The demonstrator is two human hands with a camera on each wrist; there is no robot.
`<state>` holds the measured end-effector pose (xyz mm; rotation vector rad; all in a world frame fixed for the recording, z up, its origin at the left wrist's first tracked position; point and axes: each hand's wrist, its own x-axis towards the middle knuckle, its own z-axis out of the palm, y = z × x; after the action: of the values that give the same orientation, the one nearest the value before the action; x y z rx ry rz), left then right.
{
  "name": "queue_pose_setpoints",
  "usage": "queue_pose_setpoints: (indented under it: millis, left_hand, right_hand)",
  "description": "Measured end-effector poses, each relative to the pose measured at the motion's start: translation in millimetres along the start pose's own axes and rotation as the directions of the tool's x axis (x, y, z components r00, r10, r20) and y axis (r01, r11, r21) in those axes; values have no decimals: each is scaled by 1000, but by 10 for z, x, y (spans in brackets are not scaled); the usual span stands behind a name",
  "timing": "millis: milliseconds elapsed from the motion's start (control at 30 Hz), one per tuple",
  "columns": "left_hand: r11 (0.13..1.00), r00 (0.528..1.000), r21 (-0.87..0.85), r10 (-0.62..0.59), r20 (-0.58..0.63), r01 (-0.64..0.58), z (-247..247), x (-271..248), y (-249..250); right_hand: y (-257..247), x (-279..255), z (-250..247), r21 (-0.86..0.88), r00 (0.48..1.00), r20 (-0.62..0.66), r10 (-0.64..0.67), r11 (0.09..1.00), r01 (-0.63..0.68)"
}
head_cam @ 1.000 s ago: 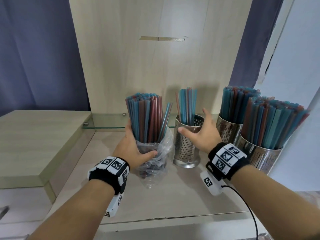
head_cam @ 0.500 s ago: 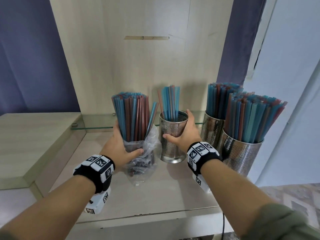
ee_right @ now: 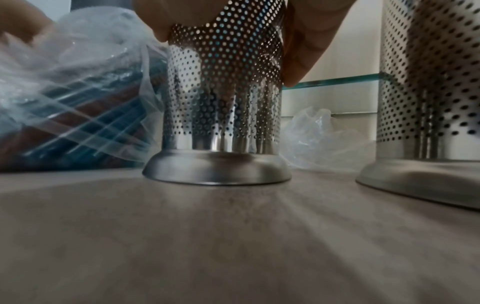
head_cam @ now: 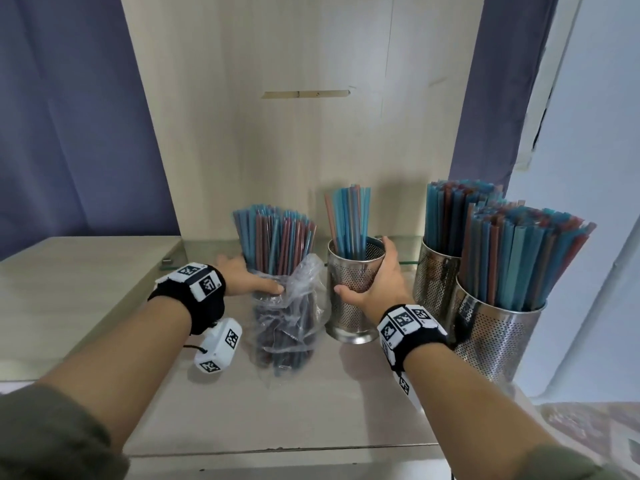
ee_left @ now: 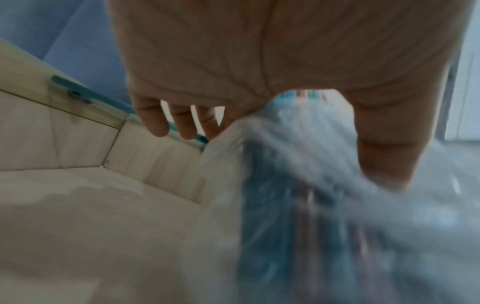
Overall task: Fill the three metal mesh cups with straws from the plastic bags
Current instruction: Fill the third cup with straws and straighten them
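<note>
A clear plastic bag of blue and red straws stands upright on the wooden shelf. My left hand grips it around the middle, thumb in front. Right beside it stands the middle mesh cup, holding only a few straws. My right hand is wrapped around that cup's upper wall. Two more mesh cups, packed full of straws, stand at the right.
A crumpled empty plastic bag lies behind the cups. A glass ledge runs along the back panel. A raised wooden step borders the shelf on the left. A white wall closes the right side.
The right hand has closed from reaching to gripping the middle cup. The left hand keeps its hold on the straw bag, which now stands lower on the shelf. The camera has pulled back.
</note>
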<state>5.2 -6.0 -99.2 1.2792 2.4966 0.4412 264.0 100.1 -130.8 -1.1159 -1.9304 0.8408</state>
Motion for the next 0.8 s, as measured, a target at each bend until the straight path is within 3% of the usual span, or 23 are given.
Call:
queue_pose_setpoints:
  millis: [100, 200, 300, 433, 800]
  left_hand:
    - [958, 998, -281, 64, -8, -64, -188, -163, 132]
    - [909, 988, -412, 1, -157, -66, -188, -165, 237]
    - [954, 952, -299, -109, -285, 20, -158, -194, 280]
    - [973, 925, -221, -142, -352, 65, -161, -202, 277]
    - [915, 937, -400, -188, -293, 58, -154, -40, 249]
  right_hand:
    - [27, 33, 25, 3, 1000, 3, -6, 1000, 6]
    - [54, 62, 35, 4, 1000, 9, -10, 1000, 10]
    - [73, 80, 52, 8, 1000, 10, -18, 1000, 18]
    - [90, 99, 60, 6, 1000, 11, -21, 1000, 21]
    - [119, 100, 58, -15, 999, -4, -48, 999, 48]
